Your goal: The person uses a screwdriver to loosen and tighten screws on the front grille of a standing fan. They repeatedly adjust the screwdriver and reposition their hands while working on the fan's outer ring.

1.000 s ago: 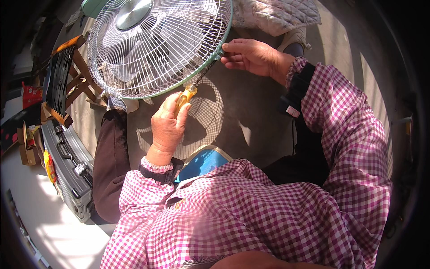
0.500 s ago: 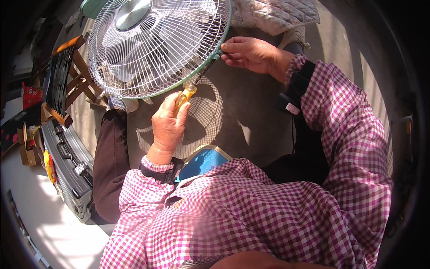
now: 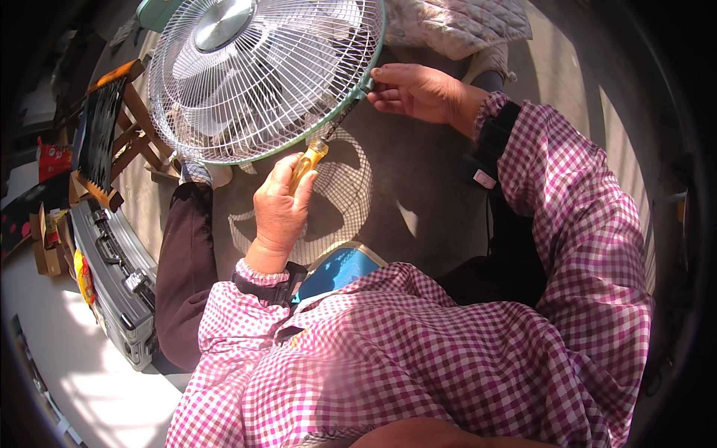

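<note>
Left hand point(image 3: 280, 213) closed round yellow screwdriver point(image 3: 308, 160), tip at near rim of fan point(image 3: 261, 75). Right hand point(image 3: 414, 91) pinched fan rim at right, probably on clip; too small to tell. Fan lay far left, beside wooden stool point(image 3: 112, 134). Grey case point(image 3: 119, 284) left.

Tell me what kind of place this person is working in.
Probably a sunlit yard or outdoor repair spot: hard sun and shadows on the bare concrete ground, a metal tool case lying open, and a small wooden stool beside the fan.
</note>
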`<action>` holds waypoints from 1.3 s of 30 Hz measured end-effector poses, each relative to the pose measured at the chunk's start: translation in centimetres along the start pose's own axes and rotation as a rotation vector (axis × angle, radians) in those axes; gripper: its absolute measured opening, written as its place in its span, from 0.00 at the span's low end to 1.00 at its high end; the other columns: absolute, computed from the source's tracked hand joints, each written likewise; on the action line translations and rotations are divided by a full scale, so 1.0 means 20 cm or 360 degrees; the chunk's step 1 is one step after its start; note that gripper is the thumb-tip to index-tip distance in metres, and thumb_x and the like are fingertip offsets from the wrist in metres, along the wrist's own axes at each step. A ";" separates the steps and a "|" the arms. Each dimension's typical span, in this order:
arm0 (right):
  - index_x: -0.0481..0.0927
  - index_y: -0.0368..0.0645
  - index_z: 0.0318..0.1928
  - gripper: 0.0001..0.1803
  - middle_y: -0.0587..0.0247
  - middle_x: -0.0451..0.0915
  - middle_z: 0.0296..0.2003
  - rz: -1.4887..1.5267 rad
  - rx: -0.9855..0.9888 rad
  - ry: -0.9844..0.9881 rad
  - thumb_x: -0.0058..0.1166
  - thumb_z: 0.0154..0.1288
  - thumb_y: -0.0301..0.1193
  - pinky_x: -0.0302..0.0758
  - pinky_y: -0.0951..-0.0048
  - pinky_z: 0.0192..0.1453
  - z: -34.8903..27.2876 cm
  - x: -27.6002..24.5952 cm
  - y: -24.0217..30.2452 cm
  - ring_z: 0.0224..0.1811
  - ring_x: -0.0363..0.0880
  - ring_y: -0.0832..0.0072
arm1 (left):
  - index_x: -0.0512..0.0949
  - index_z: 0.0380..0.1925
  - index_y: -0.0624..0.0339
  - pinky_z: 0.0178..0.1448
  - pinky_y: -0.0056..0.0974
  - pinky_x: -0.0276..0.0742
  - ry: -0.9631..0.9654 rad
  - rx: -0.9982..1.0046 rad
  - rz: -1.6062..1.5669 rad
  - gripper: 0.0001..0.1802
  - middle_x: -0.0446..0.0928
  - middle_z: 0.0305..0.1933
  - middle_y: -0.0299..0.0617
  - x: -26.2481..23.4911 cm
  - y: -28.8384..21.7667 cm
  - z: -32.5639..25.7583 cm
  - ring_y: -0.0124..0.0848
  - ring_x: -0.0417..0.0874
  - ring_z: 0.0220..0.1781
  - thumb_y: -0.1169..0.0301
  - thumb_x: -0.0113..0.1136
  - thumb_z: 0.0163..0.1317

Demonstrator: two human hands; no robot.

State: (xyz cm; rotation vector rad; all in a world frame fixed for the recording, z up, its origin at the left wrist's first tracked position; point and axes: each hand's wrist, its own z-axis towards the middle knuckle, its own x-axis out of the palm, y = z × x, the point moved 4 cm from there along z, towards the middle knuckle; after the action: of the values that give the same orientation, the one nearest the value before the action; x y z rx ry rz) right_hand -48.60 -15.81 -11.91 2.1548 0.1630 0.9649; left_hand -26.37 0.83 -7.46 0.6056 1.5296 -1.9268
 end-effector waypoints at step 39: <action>0.77 0.40 0.44 0.08 0.65 0.82 0.41 -0.0284 -0.0039 -0.0126 0.57 0.69 0.30 0.79 0.75 0.55 -0.02 0.00 0.04 0.44 0.81 0.78 | 0.77 0.48 0.62 0.46 0.36 0.79 0.0058 -0.0065 -0.0005 0.15 0.83 0.43 0.47 0.01 -0.01 0.01 0.39 0.86 0.42 0.72 0.64 0.61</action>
State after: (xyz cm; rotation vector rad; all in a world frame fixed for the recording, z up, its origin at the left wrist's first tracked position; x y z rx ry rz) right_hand -49.01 -16.01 -11.17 2.1117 0.2983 0.7749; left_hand -26.61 0.66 -7.45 0.6239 1.5892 -1.8919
